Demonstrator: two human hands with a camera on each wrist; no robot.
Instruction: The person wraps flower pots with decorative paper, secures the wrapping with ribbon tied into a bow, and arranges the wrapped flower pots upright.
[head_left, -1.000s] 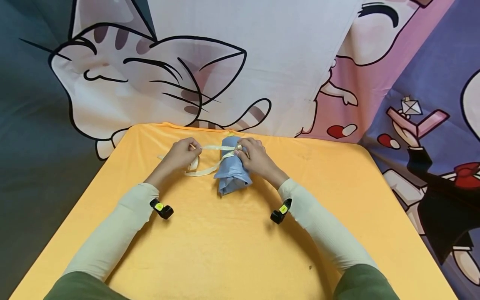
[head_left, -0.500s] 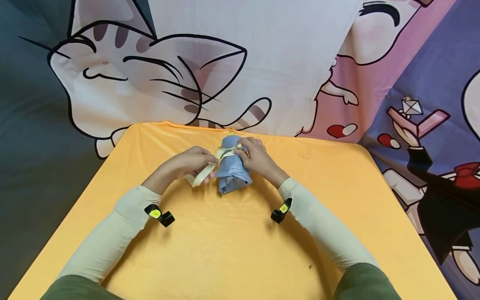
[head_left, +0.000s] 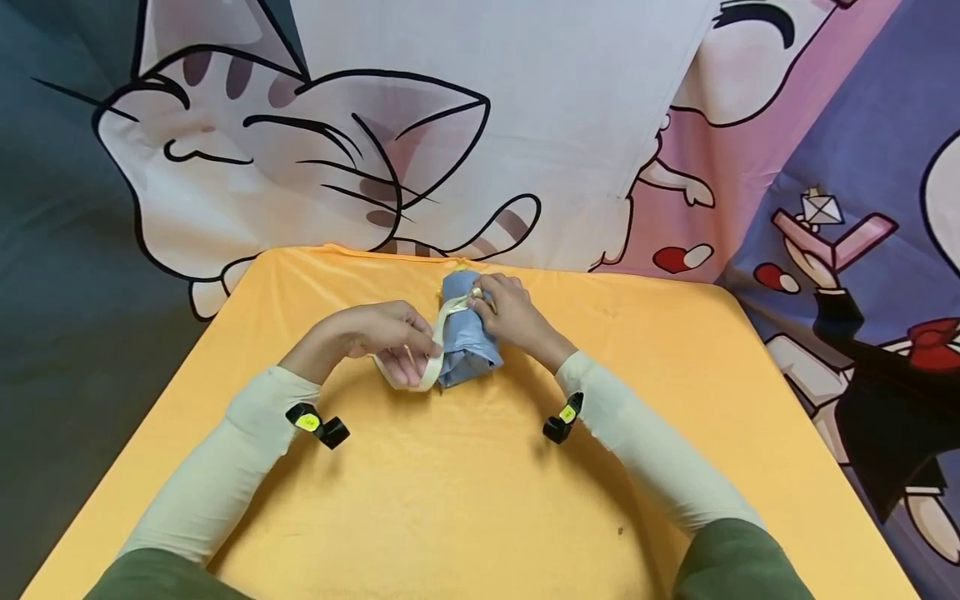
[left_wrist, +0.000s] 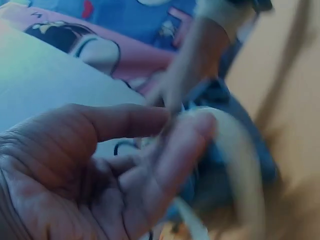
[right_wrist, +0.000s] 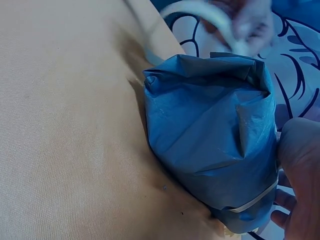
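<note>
A blue paper-wrapped bundle [head_left: 468,343] lies on the yellow cloth, its folded end facing the person. Cream ribbon [head_left: 439,328] crosses the bundle and hangs in a loop along its left side. My left hand [head_left: 393,337], left of the bundle, pinches the ribbon between thumb and fingers; in the left wrist view the ribbon [left_wrist: 246,170] is blurred. At the bundle's upper right, my right hand [head_left: 517,318] pinches the ribbon where it crosses, its fingers against the wrapping. What the bundle contains is hidden.
The yellow-covered table [head_left: 480,483] extends around the bundle. Behind it hangs a backdrop [head_left: 570,108] printed with a cartoon cat and figures. A small dark speck [head_left: 620,531] lies on the cloth at the front right.
My left hand has moved right and slightly towards the person, up to the bundle's side. The ribbon, earlier stretched out leftward, now curves down beside the bundle. My right hand stays in place.
</note>
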